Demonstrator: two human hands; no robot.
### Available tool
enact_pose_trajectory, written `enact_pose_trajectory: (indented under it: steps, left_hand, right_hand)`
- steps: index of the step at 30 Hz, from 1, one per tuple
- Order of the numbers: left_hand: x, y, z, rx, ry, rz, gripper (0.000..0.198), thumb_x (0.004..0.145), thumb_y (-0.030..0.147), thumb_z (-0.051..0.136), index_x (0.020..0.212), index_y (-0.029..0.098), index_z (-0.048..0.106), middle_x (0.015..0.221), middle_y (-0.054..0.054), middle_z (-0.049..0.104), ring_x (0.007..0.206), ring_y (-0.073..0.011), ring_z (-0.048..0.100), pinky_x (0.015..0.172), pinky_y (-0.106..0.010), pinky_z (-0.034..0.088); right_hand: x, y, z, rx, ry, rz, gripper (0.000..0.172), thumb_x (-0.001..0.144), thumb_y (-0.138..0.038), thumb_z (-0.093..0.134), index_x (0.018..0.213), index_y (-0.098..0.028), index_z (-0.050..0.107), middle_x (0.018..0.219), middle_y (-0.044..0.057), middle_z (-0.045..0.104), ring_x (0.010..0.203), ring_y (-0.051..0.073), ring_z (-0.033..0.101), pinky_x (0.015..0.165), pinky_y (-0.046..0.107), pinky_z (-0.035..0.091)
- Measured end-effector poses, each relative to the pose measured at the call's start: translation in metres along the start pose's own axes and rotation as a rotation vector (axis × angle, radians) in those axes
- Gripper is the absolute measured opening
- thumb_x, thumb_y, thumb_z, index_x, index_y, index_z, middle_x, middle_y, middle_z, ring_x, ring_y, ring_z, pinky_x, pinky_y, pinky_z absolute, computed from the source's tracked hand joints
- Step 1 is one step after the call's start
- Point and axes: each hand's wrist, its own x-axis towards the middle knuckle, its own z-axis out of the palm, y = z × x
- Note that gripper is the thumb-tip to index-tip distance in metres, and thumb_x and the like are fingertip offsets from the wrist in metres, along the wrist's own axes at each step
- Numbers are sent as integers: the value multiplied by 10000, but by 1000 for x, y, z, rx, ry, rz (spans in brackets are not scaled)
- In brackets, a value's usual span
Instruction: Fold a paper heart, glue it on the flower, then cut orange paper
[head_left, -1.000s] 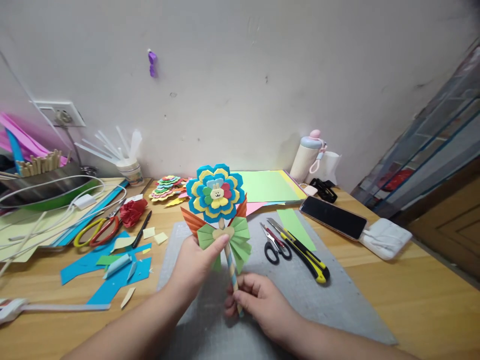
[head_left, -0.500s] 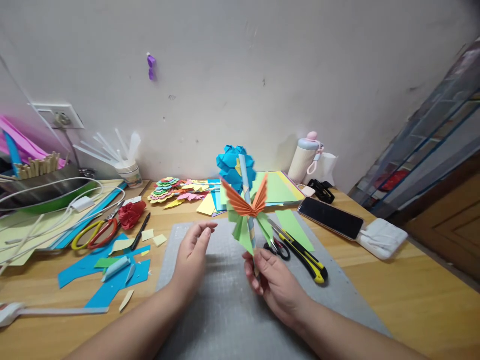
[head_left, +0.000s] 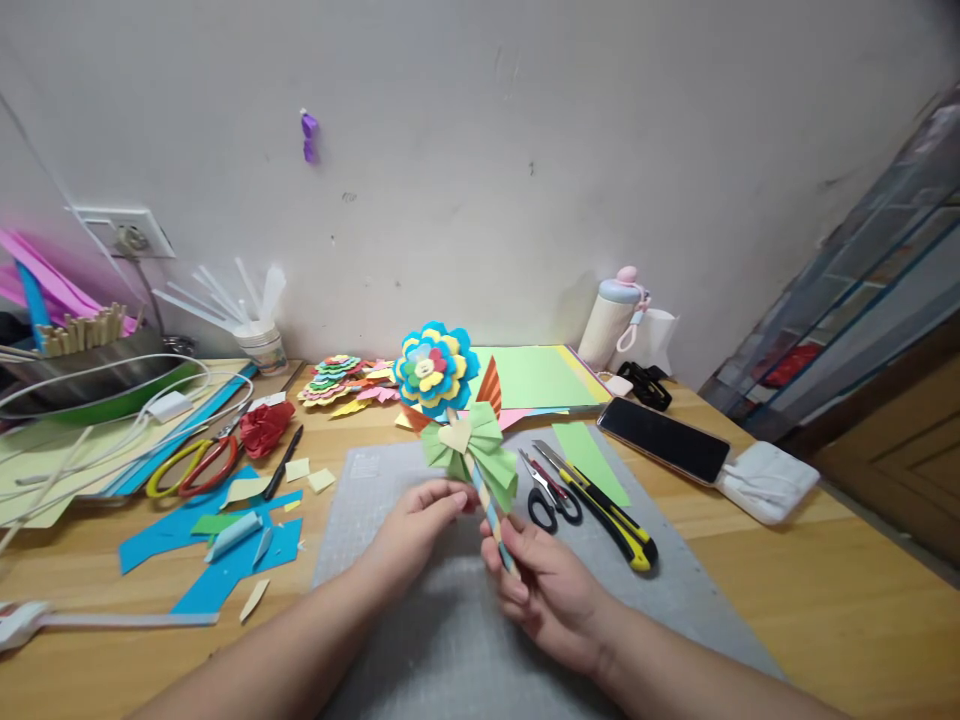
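Note:
A paper flower (head_left: 435, 368), layered in blue and yellow with a multicoloured centre, tilts to the left on a striped paper stem. My right hand (head_left: 551, 590) is closed around the lower stem. Fingers of my left hand (head_left: 420, 525) are drawn together at the stem, just under the pleated green paper bow (head_left: 480, 450); their tips are partly hidden. A pale heart sits on the bow, and pleated orange paper wings (head_left: 490, 388) show behind it. Below the hands lies a grey cutting mat (head_left: 405, 650).
Small scissors (head_left: 555, 500) and a yellow-black utility knife (head_left: 611, 515) lie right of the hands. Further right are a phone (head_left: 664, 440) and a white charger (head_left: 766, 482). Blue paper scraps (head_left: 214, 580), larger scissors (head_left: 199, 468) and a black pen (head_left: 285, 462) lie left.
The flower has turned from its back to its front and leans left. My left hand has moved right to the stem. My right hand still grips the stem.

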Motion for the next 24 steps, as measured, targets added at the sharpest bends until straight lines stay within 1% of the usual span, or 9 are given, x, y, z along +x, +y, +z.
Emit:
enact_pose_trajectory:
  steps: [3,5,9,11,13,15,18,21,24]
  left_hand:
    - [-2,-3,4,-44,-82,-45,268,767,413,642,737,151,690,746,-44,663,754,-155,565,776,-269,417]
    - [-4,-7,9,-85,-153,-70,322,750,461,658,753,140,689,664,-37,636,685,-149,572,742,-275,438]
    - [-8,-19,19,-156,-198,-119,393,711,510,686,853,144,667,542,25,524,480,-111,522,534,-247,435]
    - [-8,-25,21,-177,-163,-131,390,711,511,686,839,143,655,501,45,479,429,-105,502,468,-233,418]
    - [-6,-28,20,-192,-98,-129,397,700,508,696,847,142,652,513,41,500,435,-107,513,445,-224,424]
    - [-1,-28,15,-200,-2,-112,409,681,505,714,867,146,652,620,7,586,526,-119,572,489,-222,468]
    - [8,-25,5,-204,133,-97,393,687,500,710,838,143,646,814,-55,668,688,-154,636,565,-233,516]
    - [10,-20,1,-215,202,-135,311,744,432,678,807,131,637,836,-80,685,679,-154,647,552,-228,521]
    - [4,-14,5,-235,193,-229,221,802,322,636,774,103,638,755,-99,690,606,-150,651,551,-236,528]
  right_hand:
    - [3,3,-2,59,-13,35,236,799,-334,697,917,-148,612,661,-42,575,399,4,365,395,157,190]
    - [4,6,-3,90,-18,26,216,787,-327,711,879,-158,614,658,-44,574,420,15,408,420,161,247]
    - [5,13,-3,92,31,13,218,754,-322,746,800,-151,619,643,-32,590,465,32,478,493,177,363]
    - [5,15,-1,52,66,16,212,753,-303,751,801,-133,634,645,-19,602,491,32,503,525,172,395]
    - [5,15,0,-1,85,-1,202,765,-290,741,810,-117,645,712,13,638,591,58,572,600,189,446]
    - [4,14,1,-48,74,-23,203,781,-281,722,878,-117,651,872,58,670,798,121,633,734,246,483]
    - [2,14,2,-101,62,-20,301,786,-288,710,1032,-138,623,1096,93,638,1051,201,601,891,332,458]
    - [0,15,4,-154,100,-7,342,763,-308,725,1039,-147,602,1113,92,628,1050,215,605,914,358,447]
    - [1,15,4,-182,103,-15,273,770,-298,705,971,-153,590,1034,79,644,981,194,623,873,355,465]
